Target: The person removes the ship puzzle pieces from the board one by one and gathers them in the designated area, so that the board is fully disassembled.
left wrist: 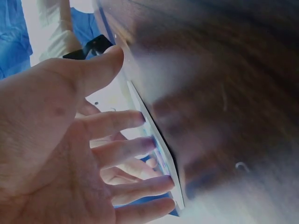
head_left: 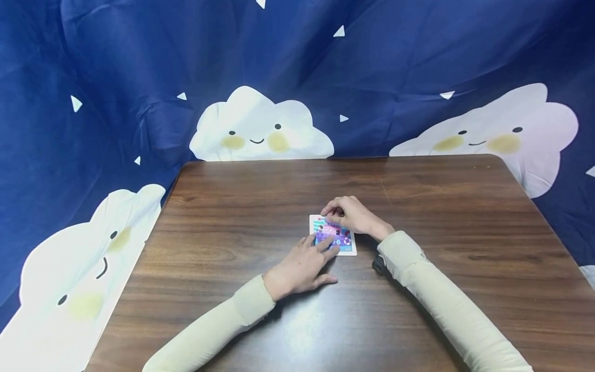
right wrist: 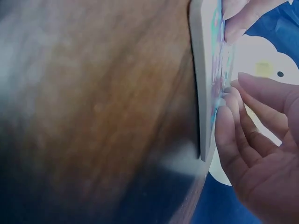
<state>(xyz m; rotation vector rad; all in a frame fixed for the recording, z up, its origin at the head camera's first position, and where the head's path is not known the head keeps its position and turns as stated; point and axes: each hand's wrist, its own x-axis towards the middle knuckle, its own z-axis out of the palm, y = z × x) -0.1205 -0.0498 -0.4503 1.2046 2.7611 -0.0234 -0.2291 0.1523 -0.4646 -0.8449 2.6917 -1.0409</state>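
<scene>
A small, flat, thick-edged board [head_left: 351, 248] with a white border and a bright pink, purple and turquoise picture lies on the table. Its pale side edge [right wrist: 202, 112] shows in the right wrist view. My left hand [head_left: 302, 268] rests with fingers spread, their tips on the board's near-left part and the thumb off it. In the left wrist view the left hand's fingers [left wrist: 135, 151] are nearly straight. My right hand [head_left: 355, 214] is over the far edge, fingers bent and fingertips at the picture. Whether its fingertips [right wrist: 223, 116] pinch something small is unclear.
The brown wood-grain table [head_left: 223, 206] runs out around the board on all sides. Behind it and to the left hangs a dark blue cloth [head_left: 139, 62] with white clouds. A small black device [head_left: 378, 265] sits under the right cuff.
</scene>
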